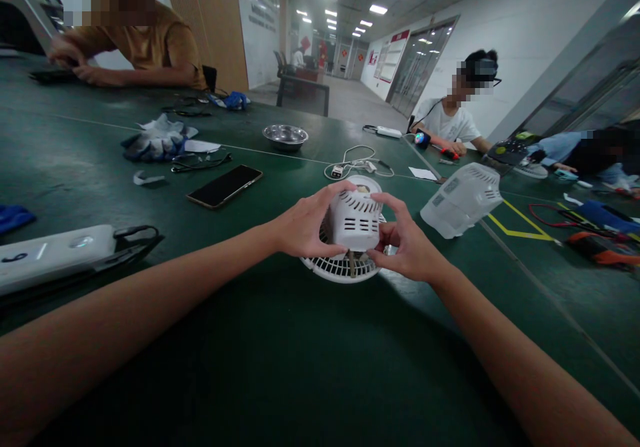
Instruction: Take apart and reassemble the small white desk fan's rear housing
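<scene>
A dark green worktop (250, 353) spreads across the scene, carrying everything below. At the left lies a long white case (55, 253) with a dark strap along its near side. To the right, near the yellow tape, a translucent plastic container (463, 200) with slots at one end sits tilted; its contents cannot be made out. In the middle, a round white grille (325, 268) lies under a white vented housing (356, 223). The left hand (310, 223) is partly open, fingers and thumb curved around the housing's left side; the right hand (410, 243), also part-closed, grips its right side, index finger on top and thumb low. Farther back, left of centre, stands a shallow metal bowl (285, 141), its shiny inside showing. Nearer and left of it lies a dark-screened phone (226, 185).
</scene>
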Tool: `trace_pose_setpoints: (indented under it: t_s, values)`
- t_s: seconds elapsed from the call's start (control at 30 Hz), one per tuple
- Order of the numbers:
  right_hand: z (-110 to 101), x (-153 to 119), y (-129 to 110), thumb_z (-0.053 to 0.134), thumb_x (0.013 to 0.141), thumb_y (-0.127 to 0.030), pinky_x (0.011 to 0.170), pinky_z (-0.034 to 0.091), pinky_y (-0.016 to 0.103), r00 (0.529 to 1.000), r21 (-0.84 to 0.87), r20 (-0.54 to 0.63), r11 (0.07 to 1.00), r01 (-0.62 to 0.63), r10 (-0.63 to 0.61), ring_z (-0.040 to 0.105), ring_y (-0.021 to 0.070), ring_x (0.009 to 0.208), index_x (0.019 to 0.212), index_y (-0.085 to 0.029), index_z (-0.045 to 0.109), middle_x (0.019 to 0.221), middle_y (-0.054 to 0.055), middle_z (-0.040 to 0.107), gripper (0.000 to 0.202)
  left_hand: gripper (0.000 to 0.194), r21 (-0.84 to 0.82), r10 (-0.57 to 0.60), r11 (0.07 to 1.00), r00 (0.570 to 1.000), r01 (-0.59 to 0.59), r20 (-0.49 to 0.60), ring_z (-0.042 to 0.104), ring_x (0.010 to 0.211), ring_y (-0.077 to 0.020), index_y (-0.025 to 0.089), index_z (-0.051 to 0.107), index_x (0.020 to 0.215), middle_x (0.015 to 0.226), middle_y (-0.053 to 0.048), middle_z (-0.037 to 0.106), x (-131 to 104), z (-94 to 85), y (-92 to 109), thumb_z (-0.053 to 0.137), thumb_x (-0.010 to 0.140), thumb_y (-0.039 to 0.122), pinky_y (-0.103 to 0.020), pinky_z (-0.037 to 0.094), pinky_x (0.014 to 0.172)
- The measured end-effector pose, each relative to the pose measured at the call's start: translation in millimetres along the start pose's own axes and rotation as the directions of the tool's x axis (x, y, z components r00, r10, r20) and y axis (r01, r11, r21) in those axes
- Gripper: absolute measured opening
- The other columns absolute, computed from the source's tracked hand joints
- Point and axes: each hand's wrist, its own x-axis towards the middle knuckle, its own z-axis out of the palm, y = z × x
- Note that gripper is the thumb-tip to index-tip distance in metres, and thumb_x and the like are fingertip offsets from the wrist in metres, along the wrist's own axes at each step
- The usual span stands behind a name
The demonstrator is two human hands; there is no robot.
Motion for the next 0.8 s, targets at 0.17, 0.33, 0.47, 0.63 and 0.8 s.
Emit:
trace_pose_setpoints:
  t_s: [0.17,0.33,0.47,0.63,0.8]
  values:
    - [-1,0,-2,0.076,0.087,-0.032,0.062,0.063,0.034,1.000,0.012,0.015,1.000,-0.014,0.014,0.071,0.0178,0.069,0.158,-0.032,0.021,0.097,0.000,0.070,0.090,0.108,-0.009,-0.029,1.000,0.999,0.029,0.016,0.057,0.135,-0.0441,0.030,0.024,0.157,0.159,-0.020,0.046,1,-1.2,2,0.087,0.071,0.048,-0.063,0.050,0.111]
    - [-1,-1,-2,0.074,0.087,-0.031,0.067,0.064,0.038,1.000,0.006,0.014,1.000,-0.016,0.015,0.072,0.0201,0.076,0.157,-0.032,0.022,0.106,0.004,0.071,0.087,0.109,-0.042,-0.033,0.999,0.999,0.034,0.024,0.055,0.137,-0.0450,0.030,0.027,0.158,0.160,-0.019,0.046,0,-3.0,-1,0.089,0.070,0.051,-0.064,0.048,0.113]
    - [2,-1,-2,0.078,0.084,-0.031,0.061,0.063,0.037,1.000,-0.016,0.018,1.000,-0.026,0.026,0.070,0.0199,0.071,0.158,-0.032,0.019,0.101,0.003,0.072,0.095,0.118,-0.059,-0.043,0.997,0.997,0.047,0.068,0.055,0.137,-0.0468,0.030,0.025,0.160,0.160,-0.020,0.046,-1,-3.3,-10,0.092,0.065,0.054,-0.065,0.049,0.111]
    - [6,1,-1,0.085,0.078,-0.030,0.055,0.062,0.037,0.999,-0.072,-0.036,0.997,-0.042,0.039,0.068,0.0197,0.066,0.157,-0.033,0.022,0.093,-0.001,0.070,0.101,0.130,-0.029,-0.051,0.998,0.995,0.054,0.089,0.056,0.136,-0.0492,0.031,0.023,0.160,0.159,-0.020,0.046,-1,-2.7,-14,0.096,0.055,0.055,-0.066,0.051,0.110]
    - [6,1,-4,0.082,0.080,-0.024,0.056,0.062,0.036,0.998,-0.089,-0.040,0.995,-0.044,0.041,0.068,0.0189,0.066,0.156,-0.032,0.024,0.090,-0.002,0.069,0.096,0.126,-0.014,-0.089,0.996,0.992,0.090,0.084,0.059,0.132,-0.0484,0.030,0.025,0.159,0.158,-0.020,0.047,-2,-3.3,-11,0.095,0.057,0.053,-0.066,0.051,0.109]
